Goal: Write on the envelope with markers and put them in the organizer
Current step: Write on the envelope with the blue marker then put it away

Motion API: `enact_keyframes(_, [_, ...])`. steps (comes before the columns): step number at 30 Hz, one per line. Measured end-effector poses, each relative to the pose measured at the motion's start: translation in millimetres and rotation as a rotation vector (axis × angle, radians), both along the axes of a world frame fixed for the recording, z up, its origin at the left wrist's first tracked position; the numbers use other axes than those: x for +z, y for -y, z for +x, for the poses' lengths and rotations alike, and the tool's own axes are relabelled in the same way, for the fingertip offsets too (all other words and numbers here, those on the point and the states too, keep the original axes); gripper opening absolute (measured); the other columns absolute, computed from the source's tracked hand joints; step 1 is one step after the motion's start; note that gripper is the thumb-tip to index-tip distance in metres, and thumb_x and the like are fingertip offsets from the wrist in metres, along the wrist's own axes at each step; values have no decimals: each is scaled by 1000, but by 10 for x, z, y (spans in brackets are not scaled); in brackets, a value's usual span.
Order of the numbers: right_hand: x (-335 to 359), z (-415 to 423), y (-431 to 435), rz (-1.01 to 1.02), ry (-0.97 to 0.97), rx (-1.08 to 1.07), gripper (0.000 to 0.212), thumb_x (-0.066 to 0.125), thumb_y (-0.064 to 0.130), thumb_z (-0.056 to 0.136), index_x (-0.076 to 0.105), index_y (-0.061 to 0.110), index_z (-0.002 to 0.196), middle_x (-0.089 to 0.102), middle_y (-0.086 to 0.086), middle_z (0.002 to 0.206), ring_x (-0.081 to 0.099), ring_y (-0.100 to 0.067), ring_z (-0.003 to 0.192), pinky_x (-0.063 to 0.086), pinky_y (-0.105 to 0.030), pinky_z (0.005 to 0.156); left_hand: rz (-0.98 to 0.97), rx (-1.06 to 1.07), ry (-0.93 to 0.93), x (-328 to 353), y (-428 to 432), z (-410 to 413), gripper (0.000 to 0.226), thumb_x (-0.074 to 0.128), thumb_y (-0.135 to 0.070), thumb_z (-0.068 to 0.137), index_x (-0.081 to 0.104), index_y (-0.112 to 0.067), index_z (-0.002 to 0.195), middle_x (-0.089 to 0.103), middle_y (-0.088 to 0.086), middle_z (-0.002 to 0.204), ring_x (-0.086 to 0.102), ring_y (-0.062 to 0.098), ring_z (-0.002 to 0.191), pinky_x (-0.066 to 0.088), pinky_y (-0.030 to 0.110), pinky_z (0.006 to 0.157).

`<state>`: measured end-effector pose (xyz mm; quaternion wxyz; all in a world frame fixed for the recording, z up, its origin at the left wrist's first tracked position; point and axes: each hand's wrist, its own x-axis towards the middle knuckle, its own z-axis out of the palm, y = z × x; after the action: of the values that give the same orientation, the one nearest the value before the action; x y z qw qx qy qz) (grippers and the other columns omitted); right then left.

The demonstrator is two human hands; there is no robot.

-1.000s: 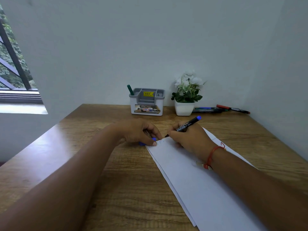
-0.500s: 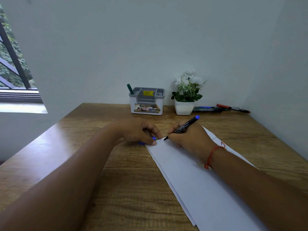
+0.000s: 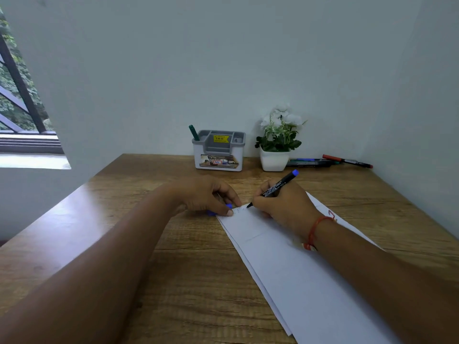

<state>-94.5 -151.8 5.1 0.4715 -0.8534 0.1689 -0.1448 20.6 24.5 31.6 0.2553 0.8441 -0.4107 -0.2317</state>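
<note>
A long white envelope point(image 3: 280, 256) lies slanted across the wooden desk point(image 3: 198, 281). My right hand point(image 3: 283, 207) grips a black marker with a blue end point(image 3: 278, 187), its tip touching the envelope's far corner. My left hand point(image 3: 211, 197) holds a blue cap point(image 3: 229, 206) in curled fingers and presses a fingertip on the envelope's corner. Against the back wall stands a grey and white organizer point(image 3: 218, 151), a green marker point(image 3: 193, 132) upright in its left slot.
A white pot with white flowers point(image 3: 277, 142) stands right of the organizer. Behind it lie several markers point(image 3: 313, 162), among them a red one point(image 3: 347, 161). Walls close the desk at the back and right. A window point(image 3: 19, 115) is at the far left.
The marker tip has shifted slightly leftward along the envelope's corner. My left hand has stayed in place.
</note>
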Motion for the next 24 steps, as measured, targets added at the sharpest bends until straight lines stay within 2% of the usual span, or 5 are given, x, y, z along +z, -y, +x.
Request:
enact_keyframes(6, [12,17,21,-13,-19,-5,12,66,16,80,70,6,87,66,-2,66,61,-11,58,53,-30,62,19,-14,20,19,8,6,28,73,-24,85,70,-32,112,60,-20,82,54,-10,64,39,7,56])
enact_keyframes(11, [14,17,47,181,101,-93,18,73,25,89,70,9,96,73,-5,79,69,-11,64,60,-27,58,34,-20,5,18,12,19,27,74,-25,85,70,-34,110,60,-23,78,54,-12,62,38,8,58])
enact_keyframes(14, [18,2,29,154,127,-82,18,71,24,91,70,7,96,74,-9,73,66,-10,57,57,-25,53,44,-22,4,21,16,29,26,73,-26,85,69,-37,109,60,-21,84,55,-7,66,39,10,60])
enact_keyframes(20, [29,-31,44,29,6,31,23,66,25,74,75,9,89,73,-12,75,63,-15,64,57,-38,68,36,-32,29,1,7,33,32,73,-27,86,68,-35,116,60,-17,90,53,-16,64,38,2,55])
enact_keyframes(24, [22,-36,48,47,20,34,26,66,20,77,73,1,93,71,-17,77,60,-14,64,52,-34,64,7,-13,2,-18,16,-3,32,73,-32,85,67,-38,116,60,-14,100,54,-5,81,38,13,68])
